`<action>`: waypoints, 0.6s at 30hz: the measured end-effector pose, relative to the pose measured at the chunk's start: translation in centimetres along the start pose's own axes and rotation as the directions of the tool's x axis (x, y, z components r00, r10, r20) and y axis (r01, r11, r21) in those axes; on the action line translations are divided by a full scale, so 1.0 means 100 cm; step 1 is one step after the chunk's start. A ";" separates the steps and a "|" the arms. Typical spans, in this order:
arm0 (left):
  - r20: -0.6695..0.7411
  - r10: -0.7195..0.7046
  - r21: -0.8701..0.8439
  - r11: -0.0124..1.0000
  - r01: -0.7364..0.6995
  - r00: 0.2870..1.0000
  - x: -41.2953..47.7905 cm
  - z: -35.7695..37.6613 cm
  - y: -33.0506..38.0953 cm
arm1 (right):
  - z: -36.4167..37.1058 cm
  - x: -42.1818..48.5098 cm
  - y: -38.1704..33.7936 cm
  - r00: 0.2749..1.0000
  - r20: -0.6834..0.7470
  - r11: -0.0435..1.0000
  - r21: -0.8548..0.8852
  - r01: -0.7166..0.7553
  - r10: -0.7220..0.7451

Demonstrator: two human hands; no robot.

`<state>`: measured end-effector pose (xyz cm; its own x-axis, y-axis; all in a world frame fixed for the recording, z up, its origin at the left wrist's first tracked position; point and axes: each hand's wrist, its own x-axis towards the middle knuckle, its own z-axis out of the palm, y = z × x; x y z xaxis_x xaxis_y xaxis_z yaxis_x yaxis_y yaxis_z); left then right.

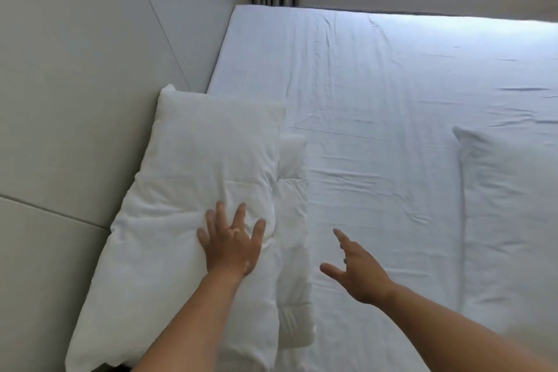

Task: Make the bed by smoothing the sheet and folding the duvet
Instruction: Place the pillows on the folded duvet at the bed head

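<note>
Overhead, head view: the folded white quilted duvet (211, 166) lies with its long axis running away from the person, along the grey padded wall panel (75, 69) on its left. The left hand (232, 244) presses flat on the duvet's near half, fingers straight and spread, holding nothing. The right hand (359, 272) hovers just right of the duvet above the creased white sheet (377, 93), fingers wide, also empty, and is the nearer hand to the wrinkles. Open sheet extends rightward from the duvet to a white pillow (510, 205). The duvet's right edge is free; the panel hems in its left.
</note>
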<state>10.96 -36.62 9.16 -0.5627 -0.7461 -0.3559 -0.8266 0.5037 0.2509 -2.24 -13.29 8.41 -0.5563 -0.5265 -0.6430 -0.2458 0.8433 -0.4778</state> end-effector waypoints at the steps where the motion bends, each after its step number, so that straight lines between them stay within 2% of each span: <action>1: 0.045 0.062 -0.007 0.998 -0.062 0.997 -0.010 0.014 0.027 | -0.010 -0.014 0.024 0.999 -0.016 0.999 -0.006 -0.045 0.045; 3: 0.167 0.130 -0.071 0.990 -0.120 0.977 -0.028 0.043 0.073 | -0.030 -0.045 0.075 0.988 -0.047 0.989 0.006 -0.145 0.145; 5: 0.378 0.100 -0.133 0.990 -0.053 0.921 -0.045 0.076 0.102 | -0.046 -0.075 0.127 0.965 -0.068 0.966 0.065 -0.250 0.255; 8: 0.619 0.037 0.056 0.994 -0.091 0.784 -0.073 0.120 0.118 | -0.064 -0.116 0.213 0.906 -0.096 0.903 0.171 -0.393 0.412; 10: 0.660 -0.006 0.159 0.978 -0.132 0.751 -0.088 0.141 0.120 | -0.073 -0.140 0.271 0.861 -0.095 0.856 0.207 -0.474 0.500; 14: 0.659 -0.118 0.308 0.943 -0.124 0.742 -0.102 0.196 0.124 | -0.090 -0.173 0.383 0.783 -0.013 0.766 0.220 -0.604 0.622; 18: 0.683 -0.058 0.280 0.941 -0.188 0.728 -0.131 0.215 0.228 | -0.119 -0.178 0.486 0.746 0.038 0.702 0.308 -0.642 0.665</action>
<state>-0.65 -5.97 0.18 -0.3673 -0.2756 -0.8883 -0.6749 0.7362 0.0507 -13.76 38.34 3.71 -0.5479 0.1642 -0.8203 0.4289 0.8970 -0.1069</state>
